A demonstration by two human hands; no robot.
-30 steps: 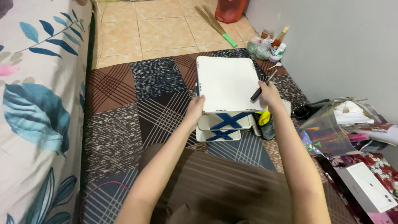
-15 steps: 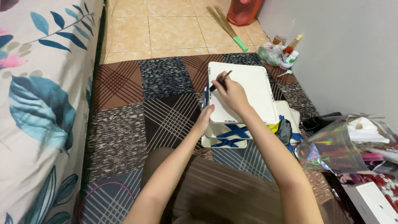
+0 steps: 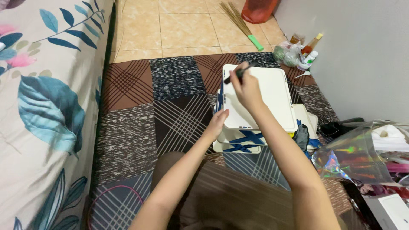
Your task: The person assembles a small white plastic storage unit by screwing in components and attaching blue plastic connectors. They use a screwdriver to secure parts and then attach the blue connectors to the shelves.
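Note:
A white rounded-corner box point(image 3: 272, 91) lies flat on top of a white box with blue markings point(image 3: 240, 142), on a patchwork mat. My right hand point(image 3: 245, 87) hovers over the white box's left part, shut on a dark pen point(image 3: 234, 76) whose tip points at the near-left corner area. My left hand point(image 3: 218, 122) presses against the left side of the stack, steadying it with fingers curled on the edge.
A floral mattress point(image 3: 42, 110) borders the mat on the left. Bottles and a bag point(image 3: 298, 51) stand by the grey wall point(image 3: 362, 55). A broom point(image 3: 243, 23) lies on the tiled floor. An iridescent bag point(image 3: 353, 159) and a white carton point(image 3: 390, 211) crowd the right.
My right hand moved from the box's right edge across to its left part, carrying the pen. My left hand stayed on the left side of the stack.

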